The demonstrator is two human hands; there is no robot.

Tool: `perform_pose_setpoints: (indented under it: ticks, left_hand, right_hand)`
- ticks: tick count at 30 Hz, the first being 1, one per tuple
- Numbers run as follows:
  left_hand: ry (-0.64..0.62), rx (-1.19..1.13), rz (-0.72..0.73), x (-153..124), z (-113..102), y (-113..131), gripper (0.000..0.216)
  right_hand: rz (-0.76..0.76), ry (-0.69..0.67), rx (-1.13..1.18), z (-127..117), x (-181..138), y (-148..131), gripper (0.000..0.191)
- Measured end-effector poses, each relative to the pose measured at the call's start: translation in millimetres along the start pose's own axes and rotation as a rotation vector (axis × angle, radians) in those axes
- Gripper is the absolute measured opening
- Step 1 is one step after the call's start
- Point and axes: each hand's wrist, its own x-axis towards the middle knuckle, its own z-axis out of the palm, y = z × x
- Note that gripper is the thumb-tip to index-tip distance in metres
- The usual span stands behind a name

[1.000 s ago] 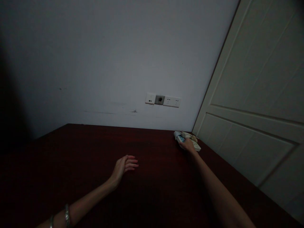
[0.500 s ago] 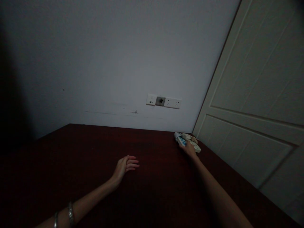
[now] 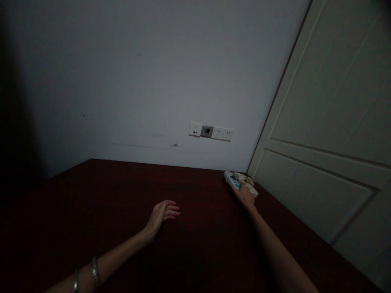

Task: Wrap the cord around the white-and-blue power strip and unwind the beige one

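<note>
Low light falls on the tabletop, where the near part of a blue-faced strip is covered by the fingers of the right hand; whether they are clamped on it cannot be told. A cream strip is seen just right of those fingers, and bundled cord just beyond them; should one strip be lifted alone, the other might be dragged by a caught loop. The panel, farther right of the fingers, could be knocked if either strip were swung sideways. Well to the left, the fingers of the left hand are held loosely apart on nothing, so a slipping strip might be left unsupported.
</note>
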Motion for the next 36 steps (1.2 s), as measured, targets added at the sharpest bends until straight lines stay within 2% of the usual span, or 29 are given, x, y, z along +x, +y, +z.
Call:
perform_pose_setpoints:
  ticks: [4,7,9,11,12,14,18,23,28,36]
  left_hand:
    - [0.002,0.031,0.034,3,-2,3,0.033]
    - [0.04,0.114,0.073,16,-9,9,0.03]
    - [0.074,0.237,0.086,29,-16,15,0.029]
    - [0.132,0.538,0.108,44,-25,22,0.029]
    - [0.16,0.613,0.114,50,-30,26,0.028]
    - [0.21,0.724,0.134,62,-41,33,0.028]
    - [0.304,0.98,0.216,78,-64,41,0.028]
    - [0.322,1.235,0.24,88,-85,37,0.035]
    - [0.294,1.377,0.238,91,-93,31,0.038]
    - [0.257,1.523,0.267,90,-90,23,0.04]
  right_hand:
    - [0.062,0.14,-0.015,3,-24,-14,0.063]
    - [0.008,0.219,-0.016,9,-42,-32,0.058]
    - [-0.081,0.275,-0.018,13,-51,-48,0.055]
    - [-0.179,0.307,-0.021,16,-59,-65,0.053]
    - [-0.218,0.302,-0.023,18,-63,-74,0.053]
    - [-0.277,0.247,-0.025,23,-70,-91,0.054]
    - [-0.426,0.013,-0.006,40,-87,-121,0.054]
    - [-0.581,-0.156,0.027,64,-111,-145,0.052]
    - [-0.633,-0.22,0.033,72,-121,-150,0.046]
    - [-0.636,-0.234,0.031,71,-120,-144,0.039]
